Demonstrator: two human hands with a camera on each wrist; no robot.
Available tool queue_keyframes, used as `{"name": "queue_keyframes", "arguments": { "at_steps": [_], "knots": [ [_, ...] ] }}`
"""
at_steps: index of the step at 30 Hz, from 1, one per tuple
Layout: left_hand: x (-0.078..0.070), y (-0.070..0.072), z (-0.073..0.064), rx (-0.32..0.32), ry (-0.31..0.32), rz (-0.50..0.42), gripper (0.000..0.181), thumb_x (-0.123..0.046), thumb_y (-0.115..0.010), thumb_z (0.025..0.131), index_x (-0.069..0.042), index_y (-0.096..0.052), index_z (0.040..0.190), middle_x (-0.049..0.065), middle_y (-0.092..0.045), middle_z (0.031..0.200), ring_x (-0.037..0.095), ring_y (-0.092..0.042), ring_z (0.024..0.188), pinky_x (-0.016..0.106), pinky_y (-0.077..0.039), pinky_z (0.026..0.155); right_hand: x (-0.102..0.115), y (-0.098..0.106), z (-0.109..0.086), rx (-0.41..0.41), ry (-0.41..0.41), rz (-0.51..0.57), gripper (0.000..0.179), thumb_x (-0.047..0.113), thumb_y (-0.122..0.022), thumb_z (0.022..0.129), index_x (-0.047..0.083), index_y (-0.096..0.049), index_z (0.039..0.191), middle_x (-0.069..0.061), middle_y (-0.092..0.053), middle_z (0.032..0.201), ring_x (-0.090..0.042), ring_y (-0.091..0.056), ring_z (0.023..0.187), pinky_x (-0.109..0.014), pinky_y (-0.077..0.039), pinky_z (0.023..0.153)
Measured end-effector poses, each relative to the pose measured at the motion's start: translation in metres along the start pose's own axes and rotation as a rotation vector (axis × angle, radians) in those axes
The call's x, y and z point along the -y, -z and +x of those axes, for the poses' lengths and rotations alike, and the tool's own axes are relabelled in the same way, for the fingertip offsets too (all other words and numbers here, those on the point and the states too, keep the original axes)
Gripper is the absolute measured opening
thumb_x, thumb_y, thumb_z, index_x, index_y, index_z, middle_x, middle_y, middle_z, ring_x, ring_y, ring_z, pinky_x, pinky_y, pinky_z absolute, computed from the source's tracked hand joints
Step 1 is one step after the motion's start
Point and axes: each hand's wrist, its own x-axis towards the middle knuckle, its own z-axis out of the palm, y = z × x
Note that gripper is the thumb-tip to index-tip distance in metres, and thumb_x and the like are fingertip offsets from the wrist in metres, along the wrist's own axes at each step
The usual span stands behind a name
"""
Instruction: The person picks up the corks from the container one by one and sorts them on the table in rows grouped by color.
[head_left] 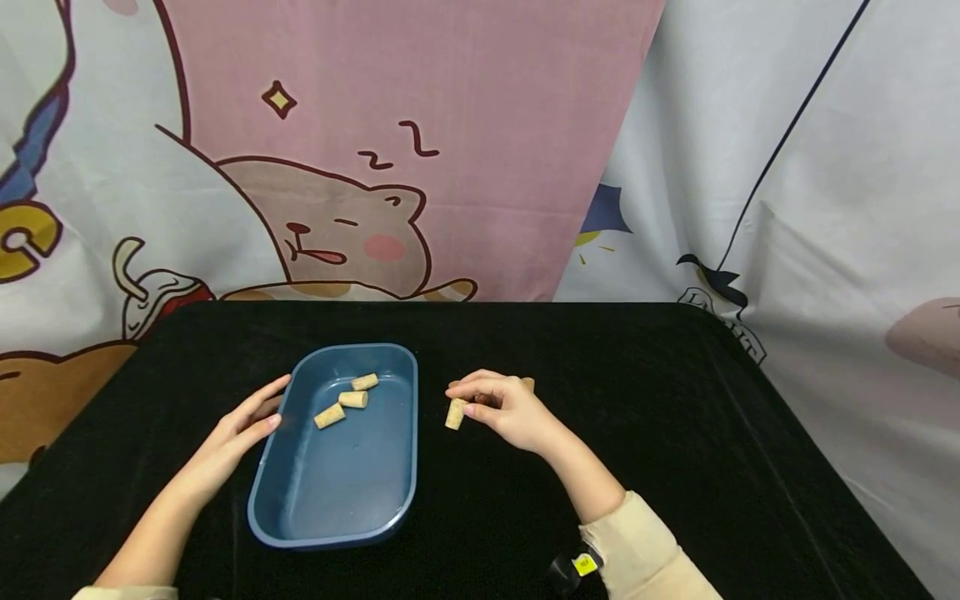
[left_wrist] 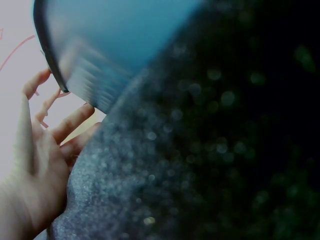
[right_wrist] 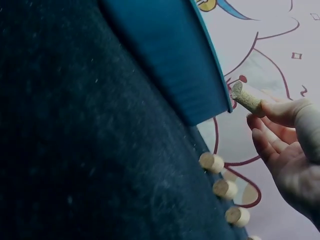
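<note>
My right hand (head_left: pixel 512 408) pinches a cork (head_left: pixel 454 414) between thumb and fingers, a short way right of the blue tray (head_left: pixel 407 467). The right wrist view shows this held cork (right_wrist: pixel 247 100) tilted, beside the tray's outer wall (right_wrist: pixel 175 60). Three corks (head_left: pixel 353 400) lie in the tray's upper part. My left hand (head_left: pixel 228 437) has its fingers fairly straight, and their tips touch the tray's left rim. In the left wrist view, the left hand (left_wrist: pixel 45 160) shows fingers spread against the tray's side.
Several more corks (right_wrist: pixel 225 188) stand in a row on the black cloth (head_left: pixel 675 467); in the head view the right hand mostly hides them. Behind the table hangs a printed curtain (head_left: pixel 487 125). A black device with a yellow label (head_left: pixel 585 564) sits at the right sleeve.
</note>
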Motion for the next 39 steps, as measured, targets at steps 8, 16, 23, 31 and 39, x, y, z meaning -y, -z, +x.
{"name": "queue_keyframes", "arguments": {
  "at_steps": [8, 16, 23, 31, 39],
  "knots": [
    [0.000, 0.000, 0.000, -0.002, -0.003, -0.006, 0.053, -0.018, -0.038, 0.104, -0.015, -0.020, 0.154, 0.031, -0.033, 0.144, -0.005, -0.049, 0.110, 0.026, -0.045, 0.086, -0.017, -0.002, -0.001, 0.040, -0.005, 0.000, 0.026, 0.006, -0.058, 0.093, 0.006, -0.067, 0.117, -0.007, -0.060, 0.118, -0.018, -0.057, 0.098, -0.034, -0.049, 0.082],
    [0.000, -0.001, 0.000, -0.001, 0.004, -0.001, 0.053, -0.019, -0.039, 0.104, -0.015, -0.021, 0.154, 0.031, -0.033, 0.145, -0.004, -0.049, 0.110, 0.032, -0.045, 0.087, -0.030, -0.007, -0.002, 0.113, -0.060, -0.002, 0.027, 0.000, -0.056, 0.093, 0.001, -0.065, 0.118, -0.013, -0.060, 0.121, -0.023, -0.057, 0.104, -0.037, -0.049, 0.085],
    [0.000, -0.001, 0.000, -0.006, 0.006, 0.009, 0.053, -0.020, -0.039, 0.104, -0.016, -0.020, 0.154, 0.030, -0.034, 0.144, -0.003, -0.049, 0.110, 0.039, -0.045, 0.087, -0.005, -0.006, -0.006, 0.142, -0.084, -0.023, 0.025, -0.005, -0.053, 0.092, -0.005, -0.063, 0.116, -0.018, -0.060, 0.118, -0.030, -0.057, 0.105, -0.039, -0.048, 0.086],
    [-0.001, -0.001, 0.000, -0.006, 0.003, 0.016, 0.054, -0.020, -0.039, 0.104, -0.016, -0.020, 0.154, 0.031, -0.034, 0.144, 0.004, -0.050, 0.113, 0.043, -0.044, 0.089, -0.034, -0.012, -0.002, 0.102, -0.083, -0.109, 0.024, 0.004, -0.057, 0.093, 0.007, -0.067, 0.115, -0.005, -0.064, 0.114, -0.018, -0.059, 0.100, -0.033, -0.049, 0.084],
    [-0.001, -0.002, 0.001, -0.011, 0.011, 0.031, 0.054, -0.020, -0.039, 0.104, -0.015, -0.020, 0.154, 0.031, -0.034, 0.144, 0.037, -0.046, 0.120, 0.050, -0.043, 0.090, -0.034, -0.012, -0.003, 0.074, -0.093, -0.178, 0.022, 0.007, -0.059, 0.093, 0.010, -0.069, 0.113, 0.001, -0.066, 0.108, -0.011, -0.060, 0.094, -0.029, -0.049, 0.079]
  ]
}}
